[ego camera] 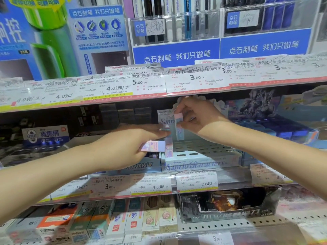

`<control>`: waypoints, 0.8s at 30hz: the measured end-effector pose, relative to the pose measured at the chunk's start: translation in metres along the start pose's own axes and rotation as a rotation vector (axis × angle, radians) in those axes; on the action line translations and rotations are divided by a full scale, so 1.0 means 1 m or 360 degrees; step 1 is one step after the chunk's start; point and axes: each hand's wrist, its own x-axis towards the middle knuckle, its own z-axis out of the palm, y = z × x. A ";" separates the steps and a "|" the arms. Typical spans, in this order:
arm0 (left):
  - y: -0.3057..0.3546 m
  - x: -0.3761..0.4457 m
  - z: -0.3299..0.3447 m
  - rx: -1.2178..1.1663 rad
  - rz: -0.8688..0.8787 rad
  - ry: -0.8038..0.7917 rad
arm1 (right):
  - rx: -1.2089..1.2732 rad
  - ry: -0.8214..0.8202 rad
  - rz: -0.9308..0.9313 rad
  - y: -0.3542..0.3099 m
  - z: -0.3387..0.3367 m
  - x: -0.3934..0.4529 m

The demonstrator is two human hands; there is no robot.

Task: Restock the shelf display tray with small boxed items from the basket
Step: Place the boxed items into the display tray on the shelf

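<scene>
Two hands reach into the middle shelf in the head view, each gripping one small box. The left hand [127,145] pinches a pink-and-lilac box [153,145] that lies sideways, just at the front left corner of the pale blue display tray [203,157]. The right hand [196,117] is higher and further back, its thumb and fingers closed round a second box [179,127] held upright, with its lower end down inside the tray near the back left. A third box [169,147] stands upright in the tray's front left corner, just beside the one in the left hand. Most of the tray floor shows as a slotted grid, bare to the right of these boxes. The tray's front wall carries cursive lettering, and its raised back card [163,117] shows behind the right hand's box. Price labels [196,181] run along the shelf edge below the tray. Pen displays [177,29] fill the shelf above, and stacked cartons [123,221] sit on the shelf underneath. The basket is not in sight.
</scene>
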 end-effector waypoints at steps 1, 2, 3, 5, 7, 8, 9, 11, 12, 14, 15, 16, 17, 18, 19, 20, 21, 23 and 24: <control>-0.001 0.001 0.002 0.0019 0.0035 -0.0018 | -0.0046 -0.0002 -0.0006 0.001 0.001 0.000; -0.003 0.002 0.003 0.0006 0.0071 -0.0017 | -0.0083 -0.0006 -0.0017 0.002 0.003 0.000; -0.003 0.003 0.003 -0.0034 0.0105 -0.0015 | -0.0107 -0.0012 -0.0030 0.004 0.005 0.000; -0.007 0.005 0.003 -0.0099 0.0167 0.0000 | -0.0136 -0.0020 -0.0043 0.007 0.008 0.000; -0.011 0.006 0.005 -0.0115 0.0197 0.0014 | -0.0161 -0.0035 -0.0032 0.008 0.009 0.001; -0.013 0.007 0.007 -0.0109 0.0210 0.0015 | -0.0163 -0.0040 -0.0024 0.009 0.010 0.001; -0.016 0.008 0.008 -0.0103 0.0226 0.0023 | -0.0159 -0.0043 -0.0014 0.009 0.010 0.001; -0.020 0.010 0.012 -0.0087 0.0248 0.0049 | -0.0144 -0.0042 0.0005 0.008 0.010 0.001; -0.021 0.010 0.013 -0.0085 0.0250 0.0064 | -0.0131 -0.0042 0.0009 0.008 0.010 0.001; -0.024 0.011 0.015 -0.0090 0.0256 0.0087 | -0.0115 -0.0053 0.0000 0.007 0.009 0.001; -0.025 0.012 0.016 -0.0099 0.0257 0.0094 | -0.0120 -0.0062 -0.0003 0.006 0.009 0.002; -0.025 0.013 0.016 -0.0099 0.0255 0.0096 | -0.0131 -0.0072 -0.0005 0.007 0.009 0.002; -0.025 0.013 0.017 -0.0090 0.0250 0.0103 | -0.0144 -0.0082 -0.0008 0.007 0.009 0.003; -0.026 0.014 0.017 -0.0076 0.0245 0.0114 | -0.0161 -0.0089 -0.0014 0.007 0.010 0.003; -0.026 0.014 0.018 -0.0063 0.0241 0.0124 | -0.0180 -0.0092 -0.0025 0.008 0.011 0.003; -0.025 0.015 0.017 -0.0055 0.0237 0.0127 | -0.0194 -0.0092 -0.0038 0.008 0.011 0.004; -0.025 0.015 0.017 -0.0053 0.0234 0.0123 | -0.0201 -0.0088 -0.0047 0.008 0.011 0.004; -0.024 0.015 0.017 -0.0059 0.0237 0.0128 | -0.0196 -0.0085 -0.0051 0.009 0.011 0.004; -0.024 0.015 0.016 -0.0054 0.0242 0.0134 | -0.0193 -0.0084 -0.0050 0.009 0.011 0.005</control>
